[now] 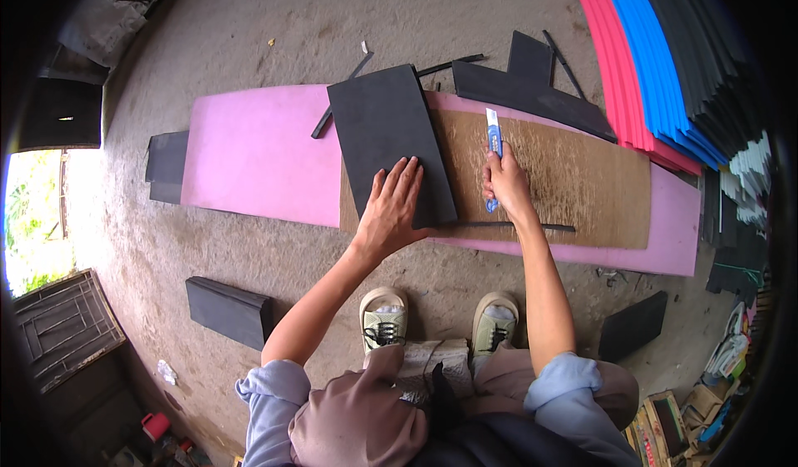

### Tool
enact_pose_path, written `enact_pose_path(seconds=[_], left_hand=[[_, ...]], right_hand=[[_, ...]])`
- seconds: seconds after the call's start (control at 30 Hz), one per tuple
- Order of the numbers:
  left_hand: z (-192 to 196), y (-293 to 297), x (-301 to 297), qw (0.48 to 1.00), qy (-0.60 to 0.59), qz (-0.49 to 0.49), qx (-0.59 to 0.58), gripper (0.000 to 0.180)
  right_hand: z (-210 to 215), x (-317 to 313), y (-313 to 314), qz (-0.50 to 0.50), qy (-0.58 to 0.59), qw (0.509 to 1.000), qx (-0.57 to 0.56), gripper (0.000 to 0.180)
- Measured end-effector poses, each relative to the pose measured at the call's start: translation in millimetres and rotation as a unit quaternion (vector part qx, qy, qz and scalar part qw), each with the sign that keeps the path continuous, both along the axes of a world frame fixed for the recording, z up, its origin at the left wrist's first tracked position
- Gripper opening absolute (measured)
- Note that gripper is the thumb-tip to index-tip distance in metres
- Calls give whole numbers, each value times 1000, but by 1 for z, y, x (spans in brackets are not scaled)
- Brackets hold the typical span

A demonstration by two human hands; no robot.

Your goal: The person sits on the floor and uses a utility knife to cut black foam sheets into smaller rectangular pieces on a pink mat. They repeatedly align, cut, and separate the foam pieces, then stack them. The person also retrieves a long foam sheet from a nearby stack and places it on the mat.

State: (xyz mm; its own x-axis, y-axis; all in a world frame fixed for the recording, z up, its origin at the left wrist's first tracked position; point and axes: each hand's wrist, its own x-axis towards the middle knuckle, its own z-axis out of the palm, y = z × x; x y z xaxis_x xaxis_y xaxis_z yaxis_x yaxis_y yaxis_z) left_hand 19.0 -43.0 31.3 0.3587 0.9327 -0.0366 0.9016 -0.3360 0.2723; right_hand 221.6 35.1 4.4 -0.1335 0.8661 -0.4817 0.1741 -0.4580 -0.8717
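Observation:
My left hand [392, 209] lies flat with fingers stretched on a stack of black foam sheets [386, 118], near its lower edge. Closed round a blue utility knife [495, 139], my right hand [507, 180] hovers to the right of the stack; the knife's pale blade end points away from me. Beneath is a scored brown board [573, 180], lying on a long pink foam sheet [258, 155]. A thin black foam strip [524, 227] lies along the board's near edge, right of the stack.
Black foam offcuts [532, 93] lie beyond the board. Tall piles of red, blue [657, 68] and black foam sheets stand at the far right. A block of black sheets [229, 309] sits near left, and another black piece [633, 326] near right. My shoes [384, 317] are close to the pink sheet.

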Motion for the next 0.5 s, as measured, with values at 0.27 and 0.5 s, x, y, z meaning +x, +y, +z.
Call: enact_pose_path(seconds=[0.27, 0.5], left_hand=[[-9, 49, -25, 997, 9, 72, -18, 114], [-16, 78, -17, 997, 23, 68, -33, 137]], right_hand=[[20, -47, 29, 167, -143, 975, 38, 27], [16, -98, 109, 224, -433, 838, 246, 29]])
